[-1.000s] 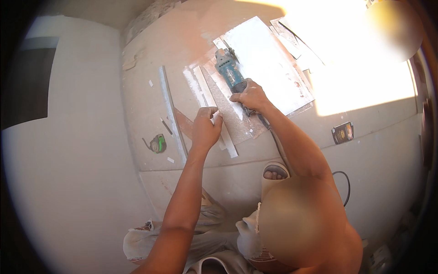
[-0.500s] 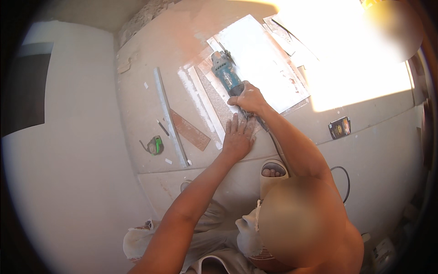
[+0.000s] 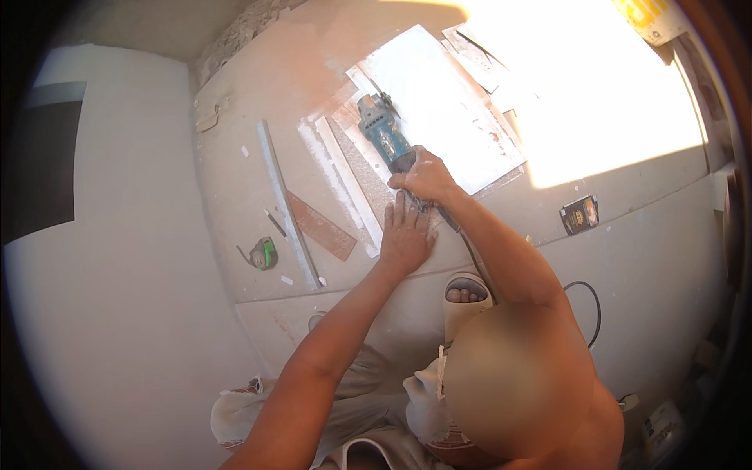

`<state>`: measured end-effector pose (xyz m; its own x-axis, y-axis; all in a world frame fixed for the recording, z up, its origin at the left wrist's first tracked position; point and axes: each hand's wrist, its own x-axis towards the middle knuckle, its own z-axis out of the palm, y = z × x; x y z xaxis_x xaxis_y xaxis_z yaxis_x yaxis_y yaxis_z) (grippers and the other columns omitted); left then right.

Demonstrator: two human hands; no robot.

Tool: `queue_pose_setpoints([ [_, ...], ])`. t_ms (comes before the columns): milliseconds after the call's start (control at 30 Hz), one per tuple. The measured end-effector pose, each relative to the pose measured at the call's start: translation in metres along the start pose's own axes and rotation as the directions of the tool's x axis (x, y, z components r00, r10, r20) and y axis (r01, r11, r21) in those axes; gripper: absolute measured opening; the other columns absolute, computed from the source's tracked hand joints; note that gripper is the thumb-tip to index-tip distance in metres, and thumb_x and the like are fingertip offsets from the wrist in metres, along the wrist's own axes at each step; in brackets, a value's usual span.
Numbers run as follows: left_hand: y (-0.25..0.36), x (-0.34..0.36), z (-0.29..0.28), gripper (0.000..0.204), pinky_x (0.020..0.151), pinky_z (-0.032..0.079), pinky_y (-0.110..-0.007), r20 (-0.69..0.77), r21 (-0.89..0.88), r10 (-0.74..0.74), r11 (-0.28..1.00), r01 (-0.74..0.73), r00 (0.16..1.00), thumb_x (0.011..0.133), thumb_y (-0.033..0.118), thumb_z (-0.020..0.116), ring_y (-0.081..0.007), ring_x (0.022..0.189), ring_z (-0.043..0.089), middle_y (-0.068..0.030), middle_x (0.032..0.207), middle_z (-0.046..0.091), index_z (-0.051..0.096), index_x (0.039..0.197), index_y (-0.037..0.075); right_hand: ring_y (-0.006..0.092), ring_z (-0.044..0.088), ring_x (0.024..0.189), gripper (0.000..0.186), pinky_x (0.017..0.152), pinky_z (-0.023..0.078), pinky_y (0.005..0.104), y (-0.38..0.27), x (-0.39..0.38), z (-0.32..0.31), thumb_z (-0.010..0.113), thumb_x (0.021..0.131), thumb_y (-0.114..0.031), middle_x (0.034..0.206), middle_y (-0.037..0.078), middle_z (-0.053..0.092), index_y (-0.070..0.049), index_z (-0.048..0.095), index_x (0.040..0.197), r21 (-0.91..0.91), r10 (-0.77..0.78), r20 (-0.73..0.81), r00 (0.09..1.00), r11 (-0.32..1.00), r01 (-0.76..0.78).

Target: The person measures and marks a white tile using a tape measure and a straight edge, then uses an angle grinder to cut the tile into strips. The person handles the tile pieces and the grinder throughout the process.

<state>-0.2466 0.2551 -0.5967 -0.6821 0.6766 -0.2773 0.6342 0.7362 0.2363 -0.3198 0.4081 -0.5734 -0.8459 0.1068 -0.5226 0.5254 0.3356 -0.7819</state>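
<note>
My right hand (image 3: 425,174) grips the rear of a dusty teal angle grinder (image 3: 384,129), whose disc end lies along the left edge of a large white panel (image 3: 431,102). My left hand (image 3: 406,239) lies flat with fingers apart on the dusty speckled piece beneath the grinder's rear, its fingertips just below my right hand. A narrow pale strip (image 3: 345,176) lies beside it. Farther left are a grey metal straight bar (image 3: 278,180), a reddish-brown piece (image 3: 325,227), a pencil (image 3: 274,223) and a green-and-grey tape measure (image 3: 264,253).
A small dark packet (image 3: 580,215) lies to the right, scrap pieces (image 3: 470,59) behind the panel, a yellow-and-white sack (image 3: 650,19) at top right. A black cord (image 3: 595,305) loops near my sandalled foot (image 3: 466,301). A pale wall (image 3: 125,258) bounds the left side.
My left hand has moved right from a curled pose over the strip to lying flat below the grinder's rear. My right hand still holds the grinder, which appears slightly farther left.
</note>
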Motion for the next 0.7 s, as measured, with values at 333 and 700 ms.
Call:
queue_pose_setpoints([
  [333,-0.003,-0.004,0.005,0.065,0.118,0.014,-0.057,-0.047,-0.029,-0.003,1.000,0.001,0.999,0.091,0.040,0.058,-0.0438,0.147,0.015,-0.0282,0.145,0.040,0.048,0.136,-0.005,0.0407,0.062,0.109,0.084,0.095,0.050,0.0388,0.004,-0.009,-0.001,0.078,0.065,-0.034,0.114,0.032,0.062,0.015,0.047,0.125,0.012,-0.009,0.010,1.000,1.000,0.009],
  [700,-0.028,0.005,-0.017,0.057,0.103,0.043,-0.040,-0.062,-0.824,-0.575,0.490,0.284,0.816,0.097,0.032,0.054,-0.0384,0.118,0.057,-0.0263,0.124,0.059,0.046,0.134,-0.010,0.0387,0.063,0.105,0.092,0.091,0.051,0.0372,0.012,-0.018,-0.002,0.080,0.061,-0.039,0.110,0.033,0.063,0.019,0.045,0.124,0.022,-0.011,0.033,0.999,1.000,0.010],
])
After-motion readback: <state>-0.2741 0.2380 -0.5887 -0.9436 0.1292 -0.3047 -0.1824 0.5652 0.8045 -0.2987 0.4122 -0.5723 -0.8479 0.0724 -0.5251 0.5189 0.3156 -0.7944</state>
